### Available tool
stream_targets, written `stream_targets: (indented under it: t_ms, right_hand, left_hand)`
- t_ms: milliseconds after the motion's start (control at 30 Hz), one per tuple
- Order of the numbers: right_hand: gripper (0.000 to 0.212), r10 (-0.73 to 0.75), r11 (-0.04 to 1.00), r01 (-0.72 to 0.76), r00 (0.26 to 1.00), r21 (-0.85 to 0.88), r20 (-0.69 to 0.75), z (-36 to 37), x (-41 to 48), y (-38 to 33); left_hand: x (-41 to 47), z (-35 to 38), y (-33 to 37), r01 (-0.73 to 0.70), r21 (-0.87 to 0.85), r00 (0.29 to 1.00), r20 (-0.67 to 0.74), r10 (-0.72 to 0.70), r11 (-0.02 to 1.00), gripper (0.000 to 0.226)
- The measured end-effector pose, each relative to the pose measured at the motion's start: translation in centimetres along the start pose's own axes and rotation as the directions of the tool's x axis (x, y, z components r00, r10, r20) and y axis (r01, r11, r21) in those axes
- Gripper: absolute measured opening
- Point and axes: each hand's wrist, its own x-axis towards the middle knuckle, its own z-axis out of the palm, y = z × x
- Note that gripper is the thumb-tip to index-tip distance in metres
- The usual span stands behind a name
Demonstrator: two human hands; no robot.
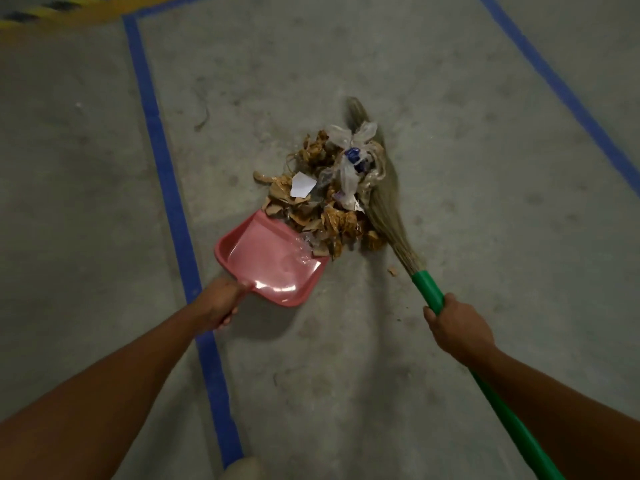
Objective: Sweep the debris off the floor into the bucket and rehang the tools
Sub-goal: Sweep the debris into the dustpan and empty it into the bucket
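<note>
Far left, a blue tape line [166, 174] runs across the grey concrete floor [346, 368]. My left hand [221, 301] sits over it, fingers wrapped round the handle of the shallow pink plastic dustpan [256, 261]. The pan lies low on the floor with its open lip facing up and right.

Against that lip is the heap of debris [325, 199]: dry brown leaves, crumpled clear plastic, a white paper scrap and something small and blue. Its near edge touches the lip, and a bit of clear film is already on the pan. Most of it is on the floor.

Just behind the heap, touching it, are the straw bristles of the broom [384, 202]. My right hand [457, 330] grips its green handle [429, 289] just below the bristle head.

I judge this to be the loading step. Next I need a short stroke down and left, with the pan pressed flat so nothing slides under it. One leaf crumb [393, 271] beside the broom neck needs a second pass.

The bucket and the hanging place are out of view. My left fingers hide the pan's handle. The bristle tip is blurred, and a pale shape [242, 469] at the bottom edge is cut off.
</note>
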Motion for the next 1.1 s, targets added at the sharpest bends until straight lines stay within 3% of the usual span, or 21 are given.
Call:
stream_targets:
  t_ms: [400,1100]
  right_hand:
    - [0.033,-0.082,0.996,0.081,0.997,-0.033,-0.009,1.4,-0.5,0.1]
    - [0.033,-0.174,0.985,0.174,0.983,-0.002,0.057,2.9,-4.0,0.2]
  left_hand:
    - [1.3,3.1,4.0,-0.053,0.044,0.999,-0.008,0.054,0.998,0.034]
    - [0.8,5.4,4.8,-0.087,-0.054,0.996,0.013,0.087,0.995,0.032]
